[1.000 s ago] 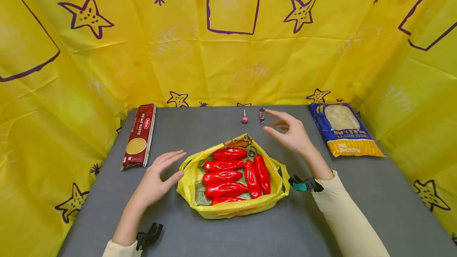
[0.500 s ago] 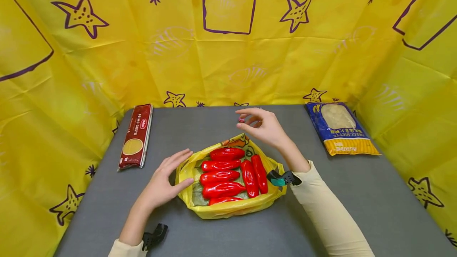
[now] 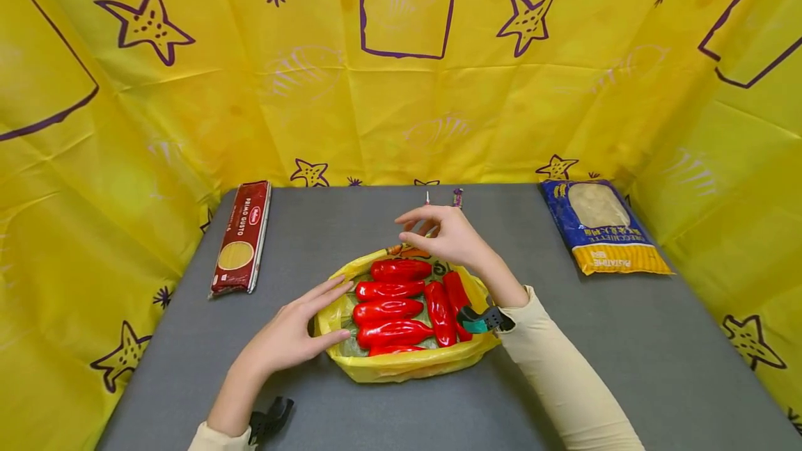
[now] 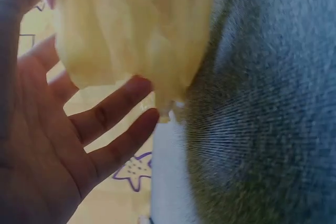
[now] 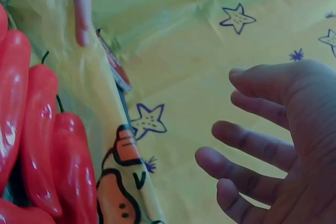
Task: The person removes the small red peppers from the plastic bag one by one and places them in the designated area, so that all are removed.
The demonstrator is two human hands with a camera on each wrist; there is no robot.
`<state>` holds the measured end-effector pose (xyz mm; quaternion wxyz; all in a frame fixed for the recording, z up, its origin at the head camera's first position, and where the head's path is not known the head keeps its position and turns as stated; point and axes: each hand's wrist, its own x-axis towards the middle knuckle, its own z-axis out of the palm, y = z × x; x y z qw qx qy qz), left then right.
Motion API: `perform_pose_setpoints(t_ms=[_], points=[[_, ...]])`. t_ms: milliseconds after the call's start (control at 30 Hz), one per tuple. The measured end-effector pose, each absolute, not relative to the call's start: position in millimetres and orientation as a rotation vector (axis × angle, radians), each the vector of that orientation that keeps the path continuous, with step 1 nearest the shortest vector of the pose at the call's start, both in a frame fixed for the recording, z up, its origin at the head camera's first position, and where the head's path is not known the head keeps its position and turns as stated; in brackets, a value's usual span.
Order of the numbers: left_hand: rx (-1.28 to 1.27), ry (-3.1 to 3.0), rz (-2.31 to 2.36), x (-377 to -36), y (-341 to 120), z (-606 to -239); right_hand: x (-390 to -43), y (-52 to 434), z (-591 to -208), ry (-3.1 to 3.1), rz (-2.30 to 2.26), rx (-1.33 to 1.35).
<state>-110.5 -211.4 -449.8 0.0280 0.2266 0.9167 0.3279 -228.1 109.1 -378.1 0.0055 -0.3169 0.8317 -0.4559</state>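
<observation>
A yellow plastic bag stands with its mouth open on the grey table, holding several glossy red peppers. At its left side, my left hand lies against the rim with fingers spread and thumb apart. In the left wrist view, its fingers lie along the bag's outside, not gripping it. My right hand hovers at the far rim, its fingers loosely bent and nothing between them, as the right wrist view confirms. Just behind it show the stick of a lollipop, its head hidden, and a purple wrapped candy.
A red spaghetti pack lies at the left of the table. To the right is a blue and yellow orecchiette bag. Yellow cloth walls with drawn stars rise behind and at both sides.
My right hand has moved left past the candies, then nearer, over the bag's far rim. My left hand has shifted right, from beside the bag onto its left rim.
</observation>
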Motion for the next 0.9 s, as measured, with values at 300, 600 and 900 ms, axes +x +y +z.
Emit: perform_pose_setpoints(t_ms=[300,600,900], points=[[0.531,2.837,1.056,-129.5,-201.8,-459.9,-230.2,87.2,-385.0,2.498,-1.343,-1.083],[0.545,2.784,1.047,-124.5,-197.0,-465.4,-233.6,78.5,-402.2,2.444,-1.014,-1.233],[0.598,2.765,1.024,-120.3,-199.8,-468.1,-245.1,75.5,-430.5,2.506,-1.071,-1.215]])
